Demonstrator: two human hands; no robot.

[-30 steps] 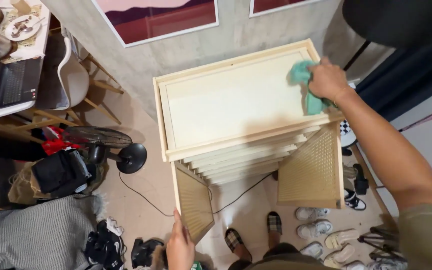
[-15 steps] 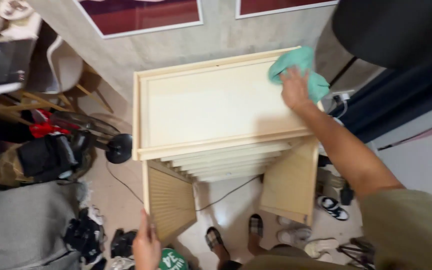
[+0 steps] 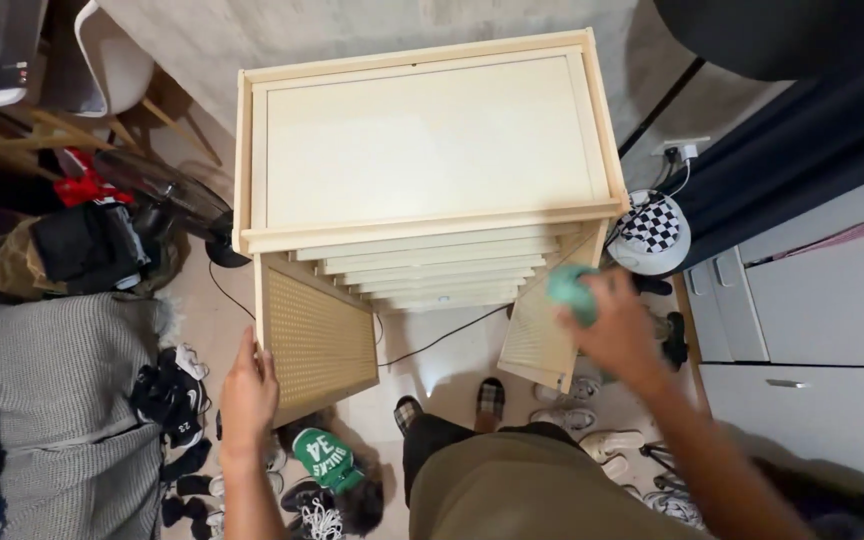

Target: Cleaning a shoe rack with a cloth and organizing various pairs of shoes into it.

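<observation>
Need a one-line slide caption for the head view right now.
Left hand on the cabinet's open left door; right hand grips a green cloth before the right door.

Left hand (image 3: pixel 248 392) flat, fingers extended; right hand (image 3: pixel 616 328) curled, blurred.

cabinets 1 (image 3: pixel 422 140); open doors 2 (image 3: pixel 317 340); cloths 1 (image 3: pixel 570 285); fans 1 (image 3: pixel 167 190)

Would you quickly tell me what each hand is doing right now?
Left hand: open, fingers resting on the edge of the left cabinet door.
Right hand: closed on a green cloth.
</observation>
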